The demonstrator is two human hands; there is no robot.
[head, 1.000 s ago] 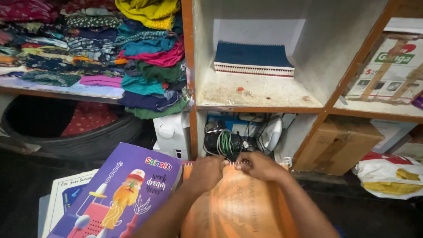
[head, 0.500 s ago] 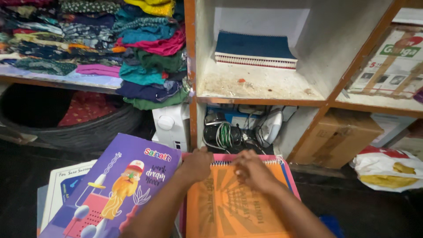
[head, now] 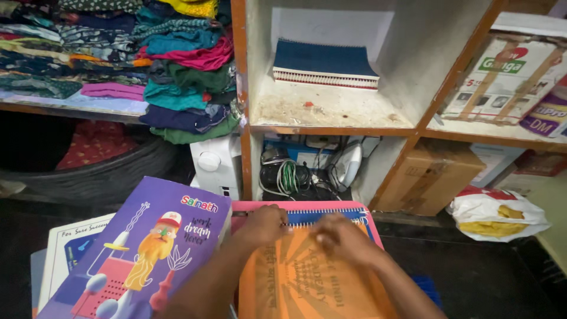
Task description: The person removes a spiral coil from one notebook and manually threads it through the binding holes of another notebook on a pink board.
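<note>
Both hands rest on orange spiral-bound notebook (head: 307, 277), lying flat atop pink cover. Spiral edge runs left-right, just beyond fingertips. Left hand (head: 264, 224) curled at coil; right hand (head: 341, 237) pressed flat, equally near.

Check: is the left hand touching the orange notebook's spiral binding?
Touching. The head view shows the left hand resting its fingers on the spiral binding of the orange notebook.

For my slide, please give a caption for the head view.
Both hands, left hand and right hand, press on an orange spiral-bound book before cluttered shelves.
</note>
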